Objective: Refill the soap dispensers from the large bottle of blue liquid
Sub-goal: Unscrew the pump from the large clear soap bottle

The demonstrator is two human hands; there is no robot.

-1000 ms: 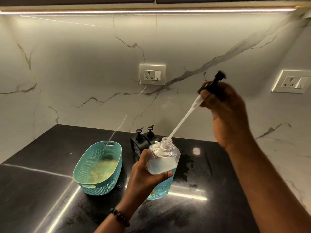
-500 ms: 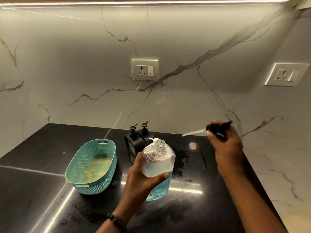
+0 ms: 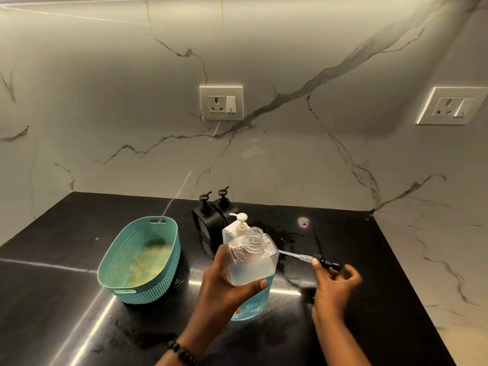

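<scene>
My left hand [image 3: 221, 283] grips a clear bottle [image 3: 250, 265] with blue liquid in its lower part; it is tilted and its threaded neck is uncapped. My right hand [image 3: 334, 283] pinches a black pump head [image 3: 327, 264] low over the black counter [image 3: 369, 260], right of the bottle. The pump's clear tube [image 3: 291, 255] points left toward the bottle. Just behind the bottle stands a white dispenser with a white pump [image 3: 239, 224]. Two black dispensers [image 3: 208, 220] stand behind that, near the wall.
A teal perforated basket [image 3: 118, 260] with something pale yellow inside sits left of the bottle. A wet patch [image 3: 280, 233] lies on the counter behind the bottle. Wall sockets [image 3: 221, 103] are mounted on the marble backsplash and the right wall.
My right hand pulled the pump and tube out of the bottle, swung them down to the right, and now holds them low over the counter. The bottle stays in my left hand.
</scene>
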